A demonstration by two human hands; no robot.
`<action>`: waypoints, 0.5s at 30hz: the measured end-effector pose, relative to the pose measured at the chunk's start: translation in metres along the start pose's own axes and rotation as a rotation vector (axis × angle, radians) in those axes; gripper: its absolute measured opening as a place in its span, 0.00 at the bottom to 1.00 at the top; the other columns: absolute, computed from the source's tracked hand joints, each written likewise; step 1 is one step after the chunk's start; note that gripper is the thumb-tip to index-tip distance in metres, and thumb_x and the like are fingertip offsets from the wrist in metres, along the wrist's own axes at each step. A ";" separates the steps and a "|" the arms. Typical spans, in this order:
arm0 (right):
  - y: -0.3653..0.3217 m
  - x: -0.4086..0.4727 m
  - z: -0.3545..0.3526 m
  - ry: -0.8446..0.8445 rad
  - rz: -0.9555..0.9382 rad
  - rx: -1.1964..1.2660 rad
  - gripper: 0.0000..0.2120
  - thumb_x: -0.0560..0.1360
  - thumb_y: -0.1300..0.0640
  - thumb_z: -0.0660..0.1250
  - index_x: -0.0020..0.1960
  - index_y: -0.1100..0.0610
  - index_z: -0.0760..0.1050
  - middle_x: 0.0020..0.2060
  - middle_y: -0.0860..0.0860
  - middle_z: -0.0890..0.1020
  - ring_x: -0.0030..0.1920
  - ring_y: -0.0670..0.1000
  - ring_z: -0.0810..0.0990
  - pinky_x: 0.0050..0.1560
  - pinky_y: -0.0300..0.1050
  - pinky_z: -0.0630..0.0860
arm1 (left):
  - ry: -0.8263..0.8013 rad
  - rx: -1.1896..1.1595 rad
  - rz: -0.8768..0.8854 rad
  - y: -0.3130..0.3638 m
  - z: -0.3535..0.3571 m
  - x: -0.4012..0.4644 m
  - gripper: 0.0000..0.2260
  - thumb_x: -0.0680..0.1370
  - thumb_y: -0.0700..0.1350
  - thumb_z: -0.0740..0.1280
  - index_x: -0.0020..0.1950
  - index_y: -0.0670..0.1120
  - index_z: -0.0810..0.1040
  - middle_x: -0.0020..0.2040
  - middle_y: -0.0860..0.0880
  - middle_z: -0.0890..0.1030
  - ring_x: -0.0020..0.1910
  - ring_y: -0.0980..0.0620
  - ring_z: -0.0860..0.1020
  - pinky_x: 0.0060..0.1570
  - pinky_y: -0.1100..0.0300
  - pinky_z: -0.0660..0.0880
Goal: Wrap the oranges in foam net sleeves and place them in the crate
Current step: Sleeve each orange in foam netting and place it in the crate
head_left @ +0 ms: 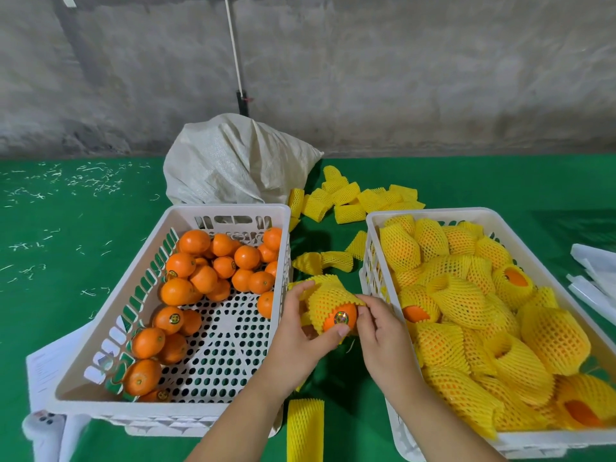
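Head view shows the sleeving step in hand: between the two crates, above the green bench [100,228], the left hand [300,331] has its grip curled round an orange [340,320], while the right hand [376,325] pinches the edge of the yellow foam net sleeve [328,300] half drawn over it. Next, I judge, the sleeve must cover the fruit fully, then go right into the crate of wrapped oranges [375,248].
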State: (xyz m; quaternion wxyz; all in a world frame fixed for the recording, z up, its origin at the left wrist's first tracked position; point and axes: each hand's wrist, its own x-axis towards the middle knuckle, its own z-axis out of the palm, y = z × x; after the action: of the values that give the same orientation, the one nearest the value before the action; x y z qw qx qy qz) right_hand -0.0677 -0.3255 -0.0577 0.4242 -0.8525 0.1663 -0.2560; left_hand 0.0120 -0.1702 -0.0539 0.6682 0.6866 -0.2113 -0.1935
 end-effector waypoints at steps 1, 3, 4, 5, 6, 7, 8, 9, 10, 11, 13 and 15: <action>0.001 0.000 -0.001 0.012 0.006 -0.007 0.13 0.84 0.56 0.61 0.66 0.51 0.78 0.53 0.43 0.79 0.58 0.38 0.76 0.53 0.28 0.74 | -0.030 0.030 0.013 -0.002 -0.001 0.000 0.36 0.72 0.56 0.82 0.75 0.63 0.66 0.68 0.54 0.76 0.64 0.49 0.81 0.58 0.50 0.83; 0.002 0.000 0.000 -0.014 0.007 -0.032 0.12 0.83 0.59 0.63 0.65 0.52 0.78 0.54 0.44 0.79 0.57 0.40 0.77 0.54 0.32 0.76 | -0.063 0.121 0.034 -0.003 -0.001 0.000 0.34 0.73 0.57 0.80 0.75 0.62 0.67 0.66 0.55 0.77 0.64 0.50 0.80 0.61 0.50 0.82; 0.003 0.001 0.000 -0.020 0.011 -0.035 0.12 0.83 0.60 0.64 0.65 0.54 0.79 0.54 0.45 0.80 0.56 0.42 0.78 0.55 0.35 0.77 | -0.055 0.158 0.042 -0.004 0.000 0.001 0.33 0.73 0.58 0.80 0.74 0.63 0.68 0.67 0.54 0.76 0.64 0.50 0.80 0.62 0.49 0.81; 0.002 0.001 0.000 -0.010 0.013 -0.023 0.12 0.82 0.61 0.65 0.64 0.55 0.79 0.53 0.46 0.80 0.55 0.43 0.79 0.54 0.37 0.78 | -0.033 0.180 0.047 -0.004 0.001 0.002 0.32 0.73 0.58 0.79 0.73 0.63 0.69 0.68 0.52 0.75 0.65 0.49 0.79 0.63 0.47 0.80; 0.001 0.001 0.000 0.014 0.001 -0.005 0.10 0.81 0.62 0.66 0.62 0.56 0.80 0.51 0.46 0.80 0.52 0.43 0.79 0.51 0.39 0.79 | -0.002 0.188 0.048 -0.003 0.001 0.003 0.31 0.73 0.58 0.78 0.72 0.62 0.69 0.69 0.51 0.74 0.66 0.48 0.78 0.64 0.45 0.79; -0.001 0.001 0.000 0.043 -0.032 0.000 0.08 0.81 0.62 0.67 0.59 0.57 0.80 0.48 0.45 0.79 0.48 0.43 0.79 0.47 0.39 0.78 | 0.029 0.179 0.048 -0.003 0.003 0.005 0.30 0.73 0.57 0.78 0.72 0.60 0.70 0.70 0.50 0.73 0.68 0.46 0.77 0.65 0.42 0.78; -0.004 0.000 0.000 0.066 -0.089 -0.014 0.07 0.80 0.62 0.68 0.57 0.58 0.80 0.46 0.46 0.78 0.45 0.43 0.78 0.45 0.38 0.76 | 0.053 0.170 0.045 -0.003 0.004 0.006 0.30 0.74 0.55 0.77 0.73 0.58 0.69 0.71 0.48 0.72 0.69 0.45 0.76 0.67 0.41 0.76; -0.005 -0.002 0.001 0.083 -0.152 -0.033 0.06 0.81 0.61 0.67 0.56 0.59 0.80 0.46 0.46 0.78 0.44 0.43 0.77 0.44 0.36 0.75 | 0.075 0.175 0.039 -0.004 0.005 0.007 0.30 0.74 0.53 0.77 0.73 0.57 0.69 0.71 0.48 0.72 0.69 0.44 0.76 0.68 0.40 0.75; -0.006 -0.004 0.002 0.098 -0.211 -0.050 0.07 0.80 0.59 0.66 0.55 0.60 0.80 0.46 0.47 0.78 0.43 0.44 0.77 0.44 0.35 0.75 | 0.093 0.192 0.036 -0.004 0.006 0.006 0.29 0.75 0.53 0.76 0.73 0.57 0.68 0.70 0.48 0.73 0.69 0.44 0.76 0.67 0.40 0.76; -0.006 -0.005 0.003 0.105 -0.253 -0.053 0.09 0.80 0.56 0.65 0.55 0.59 0.80 0.46 0.47 0.77 0.43 0.44 0.77 0.43 0.34 0.75 | 0.104 0.191 0.041 -0.004 0.007 0.005 0.28 0.76 0.52 0.76 0.73 0.58 0.68 0.68 0.50 0.75 0.66 0.46 0.78 0.66 0.42 0.77; -0.004 -0.005 0.003 0.074 -0.237 -0.019 0.10 0.79 0.53 0.65 0.57 0.55 0.78 0.48 0.45 0.77 0.44 0.44 0.78 0.44 0.36 0.76 | 0.096 0.063 0.063 -0.002 0.006 0.001 0.25 0.79 0.47 0.76 0.70 0.64 0.69 0.60 0.53 0.80 0.57 0.49 0.83 0.58 0.46 0.82; -0.003 -0.005 0.005 -0.024 -0.108 0.045 0.16 0.77 0.52 0.69 0.65 0.50 0.74 0.53 0.42 0.78 0.49 0.45 0.81 0.47 0.40 0.80 | 0.077 -0.108 0.042 0.002 -0.001 -0.002 0.23 0.79 0.44 0.75 0.66 0.65 0.72 0.56 0.55 0.83 0.54 0.48 0.84 0.54 0.48 0.84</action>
State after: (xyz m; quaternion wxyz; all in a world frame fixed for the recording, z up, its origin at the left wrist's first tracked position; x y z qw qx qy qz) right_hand -0.0681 -0.3181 -0.0593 0.4309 -0.8535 0.1094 -0.2718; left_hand 0.0111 -0.1686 -0.0517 0.7157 0.6520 -0.1891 -0.1638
